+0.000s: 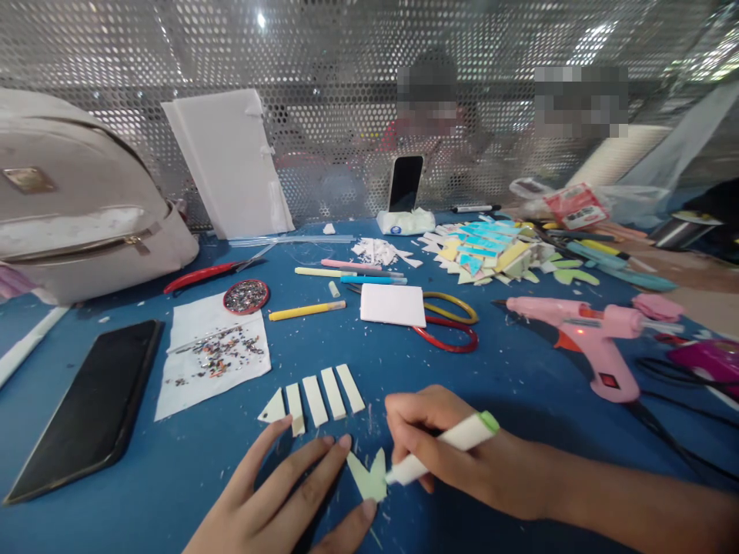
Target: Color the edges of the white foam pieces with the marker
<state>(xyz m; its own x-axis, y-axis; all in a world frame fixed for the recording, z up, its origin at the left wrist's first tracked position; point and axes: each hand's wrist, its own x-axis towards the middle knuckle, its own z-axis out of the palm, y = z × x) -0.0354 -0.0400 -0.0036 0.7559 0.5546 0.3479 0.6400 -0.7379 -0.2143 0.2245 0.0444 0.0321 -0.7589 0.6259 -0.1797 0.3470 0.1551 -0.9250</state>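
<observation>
A white marker with a green end point(462, 440) is gripped in my right hand point(456, 446), its tip down at the edge of a pale green V-shaped cutout point(369, 478). My left hand point(294, 492) lies with fingers spread on the table; its thumb touches the cutout's lower edge and a fingertip is at the cutout's upper left point. Another left fingertip reaches a row of several pale strips point(315, 400). At the row's left end is a small triangular piece point(273, 408) with a dark dot.
A pink glue gun point(583, 323) with its cord lies at right. Ahead are a white block point(392, 305) over red-and-yellow-handled scissors point(453, 329), markers point(308, 311) and a pile of painted pieces point(490, 246). At left are a black phone point(86, 408), paper with beads point(222, 362) and a backpack point(86, 200).
</observation>
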